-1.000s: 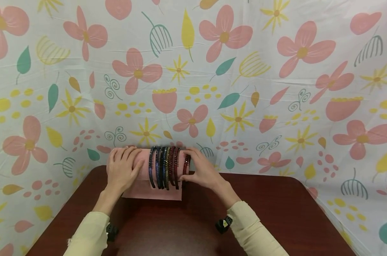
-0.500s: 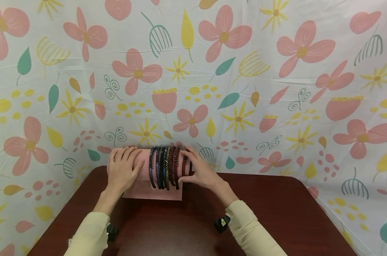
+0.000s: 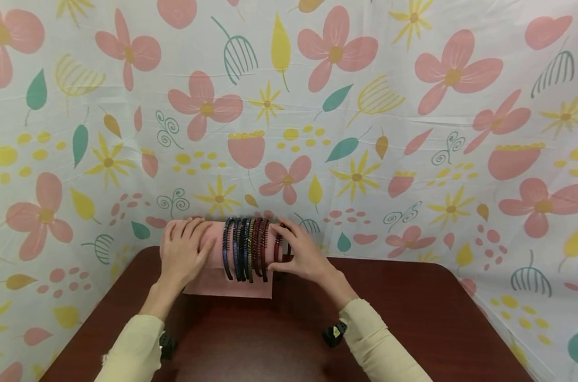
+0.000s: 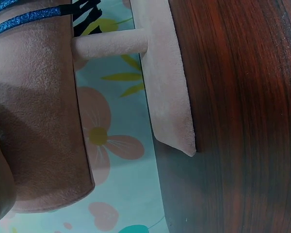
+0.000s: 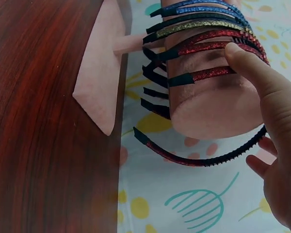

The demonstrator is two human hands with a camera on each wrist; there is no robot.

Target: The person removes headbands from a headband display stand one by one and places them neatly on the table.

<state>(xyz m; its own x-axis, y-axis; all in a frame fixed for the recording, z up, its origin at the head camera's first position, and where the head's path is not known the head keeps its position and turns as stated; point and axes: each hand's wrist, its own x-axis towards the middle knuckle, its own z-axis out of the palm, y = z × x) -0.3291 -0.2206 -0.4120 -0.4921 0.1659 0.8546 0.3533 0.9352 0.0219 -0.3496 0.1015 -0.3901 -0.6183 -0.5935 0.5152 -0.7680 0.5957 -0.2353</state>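
A pink plush headband stand [image 3: 212,281] stands on the table, its padded roll lying level above the base. Several glittery headbands [image 3: 246,249] in blue, black, gold and red circle the roll's right half. My left hand [image 3: 182,257] grips the roll's left end, fingers over the top and thumb toward the headbands. At the right end, my right hand [image 5: 283,114] holds the outermost red headband [image 5: 213,73], thumb in front and fingers behind. In the right wrist view that headband sits askew, its far arm hanging out past the roll's end face.
The dark brown wooden table [image 3: 250,339] reaches toward me and to the right. Close behind the stand hangs a white cloth [image 3: 289,132] printed with flowers and leaves. Black wrist cameras [image 3: 334,334] are strapped at both sleeves.
My right hand's fingers shift slightly at the roll's right end, moving the outermost red headband a little. The left hand and the stand stay in place.
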